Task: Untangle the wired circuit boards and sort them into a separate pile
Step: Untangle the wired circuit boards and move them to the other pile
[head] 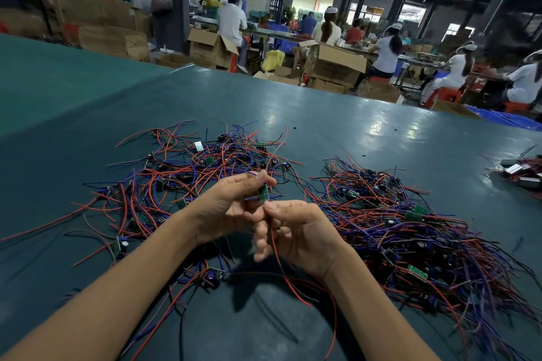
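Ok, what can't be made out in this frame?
- Small green circuit board, head view: mostly covered by the left hand and right hand pinching it; components unreadable.
- Dense pile of red and blue wires on the right, head view: cut off by the bottom-right corner.
- Grey boxy items, head view: cut by the right edge, blurred.
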A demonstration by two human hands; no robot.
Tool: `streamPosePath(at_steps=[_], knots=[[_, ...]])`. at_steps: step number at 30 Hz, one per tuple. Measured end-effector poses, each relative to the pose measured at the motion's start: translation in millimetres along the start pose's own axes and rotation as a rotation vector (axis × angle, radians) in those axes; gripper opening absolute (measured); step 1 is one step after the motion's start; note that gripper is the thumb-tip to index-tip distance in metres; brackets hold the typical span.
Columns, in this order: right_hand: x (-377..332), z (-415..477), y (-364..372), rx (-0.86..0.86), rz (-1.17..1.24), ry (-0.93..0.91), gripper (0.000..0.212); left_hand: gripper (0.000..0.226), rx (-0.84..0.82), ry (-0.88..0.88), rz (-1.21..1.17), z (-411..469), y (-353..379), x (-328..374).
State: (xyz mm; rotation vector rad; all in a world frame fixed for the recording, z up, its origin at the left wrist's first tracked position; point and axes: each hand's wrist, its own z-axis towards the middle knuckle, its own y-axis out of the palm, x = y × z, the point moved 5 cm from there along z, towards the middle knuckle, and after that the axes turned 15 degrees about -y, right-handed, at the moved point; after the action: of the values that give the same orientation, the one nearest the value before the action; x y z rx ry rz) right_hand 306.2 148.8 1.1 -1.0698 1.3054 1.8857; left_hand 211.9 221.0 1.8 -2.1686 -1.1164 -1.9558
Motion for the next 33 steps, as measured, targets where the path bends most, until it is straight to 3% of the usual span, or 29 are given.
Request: streamPosePath(at_steps=[4, 8, 12, 15, 20, 24, 28, 33], knots=[[0.2, 1.2, -4.2, 0.031, -0.03, -0.037, 0.029, 0.019, 0.085, 0.062, -0.095, 1.4, -3.9, 2.9], [-11.2, 4.0, -16.0, 0.177, -0.115, -0.106, 0.032, 0.013, 0.183, 0.241, -0.262, 3.3, -13.4, 13.5], [-30.1, 1.1, -32.7, 0.358, -0.701, -0.323, 0.02, 0.011, 0.285, 0.353, -0.272, -1.6, -22.2, 21.4], [-31.6, 0.6, -28.7, 0.4, -0.899, -0.456, 0.018, 0.01, 0.331, 0.392, -0.312, -2.7, -26.4, 22.5], [-37.4, -2.3, -14.8, 0.397, -1.044, -0.456, 0.012, 0.011, 0.399, 0.426, -0.37, -3.9, -35.8, 20.5], [-73.7, -12.1, -7.6, 0.356, -1.209, -0.336, 0.021, 0.004, 0.404, 0.46, -0.414, -5.4, -41.7, 25.9], [-129.4, -49.2, -16.6, 0.422, -1.395, -0.284, 0.016, 0.009, 0.479, 0.459, -0.062, -12.3, -25.6, 30.3], [-188.2, -119.3, -49.1, 0.624, -1.538, -0.149, 0.006, 0.015, 0.371, 0.265, 0.277, 10.9, 28.8, 9.8]])
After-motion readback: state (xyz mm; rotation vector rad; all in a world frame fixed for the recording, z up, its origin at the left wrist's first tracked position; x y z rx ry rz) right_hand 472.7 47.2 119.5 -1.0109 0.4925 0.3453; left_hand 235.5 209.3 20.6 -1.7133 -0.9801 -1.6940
